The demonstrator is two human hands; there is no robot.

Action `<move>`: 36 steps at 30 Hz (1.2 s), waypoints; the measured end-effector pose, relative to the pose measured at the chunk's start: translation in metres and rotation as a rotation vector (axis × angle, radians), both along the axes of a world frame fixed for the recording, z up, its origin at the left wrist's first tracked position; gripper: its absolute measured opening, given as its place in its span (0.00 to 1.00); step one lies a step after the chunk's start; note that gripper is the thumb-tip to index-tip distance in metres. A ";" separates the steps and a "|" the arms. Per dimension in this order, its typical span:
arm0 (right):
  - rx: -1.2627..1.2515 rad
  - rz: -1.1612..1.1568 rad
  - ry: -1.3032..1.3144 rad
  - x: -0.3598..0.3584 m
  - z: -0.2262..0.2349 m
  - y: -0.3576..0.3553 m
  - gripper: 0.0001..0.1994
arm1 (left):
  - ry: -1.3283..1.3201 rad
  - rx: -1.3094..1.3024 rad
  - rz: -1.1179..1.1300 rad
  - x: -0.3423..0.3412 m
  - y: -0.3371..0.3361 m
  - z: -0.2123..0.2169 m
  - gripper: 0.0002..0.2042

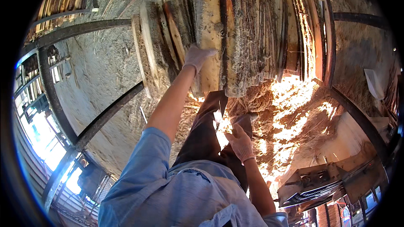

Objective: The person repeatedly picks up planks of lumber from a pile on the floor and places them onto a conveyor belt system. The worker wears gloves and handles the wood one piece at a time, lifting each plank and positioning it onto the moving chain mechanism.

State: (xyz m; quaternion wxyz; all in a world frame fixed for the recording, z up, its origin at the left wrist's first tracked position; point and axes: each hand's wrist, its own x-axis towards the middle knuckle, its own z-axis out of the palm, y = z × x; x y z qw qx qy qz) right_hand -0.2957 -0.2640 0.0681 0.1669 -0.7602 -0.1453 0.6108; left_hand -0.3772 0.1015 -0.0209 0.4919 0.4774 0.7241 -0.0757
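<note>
A row of rough wooden boards (242,38), several with bark on them, stands on edge ahead of me. My left hand (198,57), in a pale work glove, reaches to a wide yellowish board (211,25) that rises a little above its neighbours. Its thumb lies across the board's face, and the other fingers are mostly hidden at the left edge. Lower down, my right hand (241,143), also gloved, hangs beside my right leg, away from the boards. Its fingers are loosely bent and apart, with nothing visible in them.
Dark metal bars (111,111) frame the boards on both sides. Sunlit shavings and debris (290,109) cover the ground at right. A worn machine or bench part (324,180) stands at lower right. More stacked wood (63,0) is at upper left.
</note>
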 end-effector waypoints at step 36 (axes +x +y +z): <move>0.790 -1.266 0.916 0.116 0.186 -0.007 0.36 | -0.988 -0.248 -0.497 0.077 -0.251 0.293 0.49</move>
